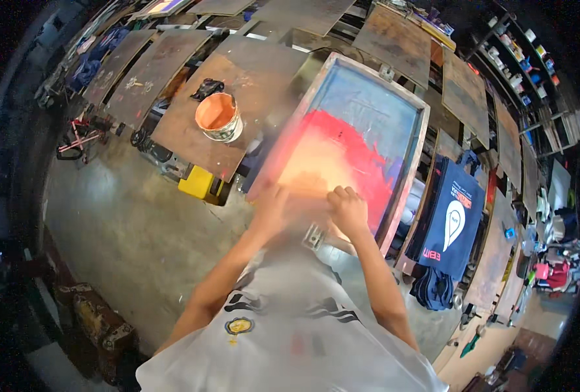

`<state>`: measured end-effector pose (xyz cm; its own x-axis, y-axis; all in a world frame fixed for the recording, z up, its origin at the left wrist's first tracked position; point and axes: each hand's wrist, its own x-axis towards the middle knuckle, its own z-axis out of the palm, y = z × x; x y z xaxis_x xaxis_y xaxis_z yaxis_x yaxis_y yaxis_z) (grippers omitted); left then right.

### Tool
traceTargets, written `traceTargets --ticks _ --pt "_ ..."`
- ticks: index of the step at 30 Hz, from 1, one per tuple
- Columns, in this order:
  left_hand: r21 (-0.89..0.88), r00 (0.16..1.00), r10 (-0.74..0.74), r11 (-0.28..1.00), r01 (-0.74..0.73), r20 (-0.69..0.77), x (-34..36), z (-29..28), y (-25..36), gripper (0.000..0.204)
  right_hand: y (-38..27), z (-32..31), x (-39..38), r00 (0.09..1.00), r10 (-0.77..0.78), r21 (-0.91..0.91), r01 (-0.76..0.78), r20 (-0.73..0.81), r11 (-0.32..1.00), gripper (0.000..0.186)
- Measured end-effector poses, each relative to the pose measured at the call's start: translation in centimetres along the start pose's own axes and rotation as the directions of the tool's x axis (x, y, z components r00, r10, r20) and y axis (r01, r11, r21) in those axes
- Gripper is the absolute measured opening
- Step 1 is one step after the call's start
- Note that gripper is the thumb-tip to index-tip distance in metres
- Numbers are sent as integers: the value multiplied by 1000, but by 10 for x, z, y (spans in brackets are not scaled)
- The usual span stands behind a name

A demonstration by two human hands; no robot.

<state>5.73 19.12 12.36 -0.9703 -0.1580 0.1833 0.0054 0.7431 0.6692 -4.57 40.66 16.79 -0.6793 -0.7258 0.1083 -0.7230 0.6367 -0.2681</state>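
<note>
A wooden-framed printing screen lies in front of me, with red and orange ink spread over the nearer part of its blue mesh. At its near end, a blurred, brownish squeegee spans the gap between my hands. My right hand has its fingers curled over the squeegee's right end. My left hand is closed at the other end, smeared by motion, with its fingertips partly lost in the blur. A metal hinge clamp sits at the screen's near edge.
An ink-stained bucket stands on a board to the left, beside a crumpled black thing. Below that board is a yellow box. Dark blue printed tote bags lie stacked on the right. Rows of boards and stocked shelves stand beyond.
</note>
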Motion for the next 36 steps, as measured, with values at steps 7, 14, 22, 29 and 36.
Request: traceTargets --ticks 7,14,22,29,36 --pt "-78 989 23 997 -12 147 -32 -23 19 41 -25 17 -24 998 69 -25 -69 9 997 14" --pt "9 967 53 998 -57 250 -1 -29 -31 49 -47 40 7 980 183 -111 -192 -82 975 19" --pt "-145 944 214 973 -182 250 53 -38 -59 44 -29 40 43 970 227 8 -227 -88 974 16" --pt "-255 908 281 945 -205 312 26 -72 -52 47 -81 40 11 920 384 -43 -382 75 923 19" --pt "-190 898 307 948 -257 316 38 -58 -76 49 -98 66 16 882 431 -137 -459 -188 878 17"
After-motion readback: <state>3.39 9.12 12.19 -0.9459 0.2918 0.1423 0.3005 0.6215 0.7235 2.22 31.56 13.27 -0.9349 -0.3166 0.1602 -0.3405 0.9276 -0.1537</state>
